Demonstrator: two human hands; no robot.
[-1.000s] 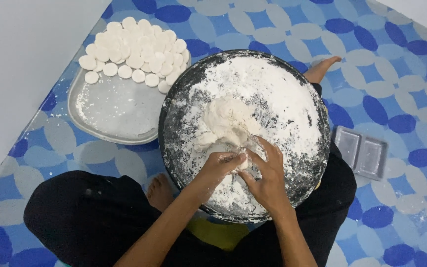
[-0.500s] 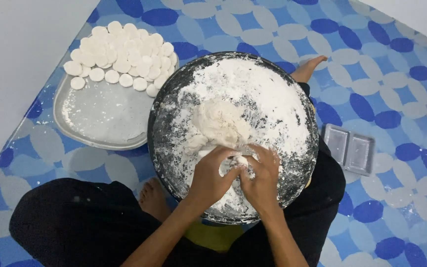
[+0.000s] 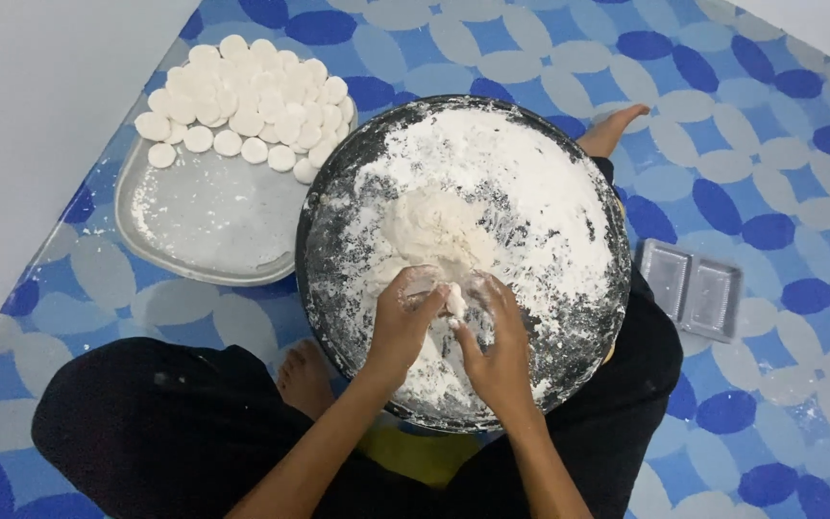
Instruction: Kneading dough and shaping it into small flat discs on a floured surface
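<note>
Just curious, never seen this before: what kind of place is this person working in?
Probably a home floor used for food making. The person sits on a blue patterned mat, hands shaping dough over a floured pan, beside a tray of white discs.

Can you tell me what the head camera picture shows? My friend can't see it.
A person sitting on a blue patterned floor mat pinches a small piece of white dough between the left hand and right hand, over a big dark floury pan. Beside it, a metal tray holds many round white dough discs.
</note>
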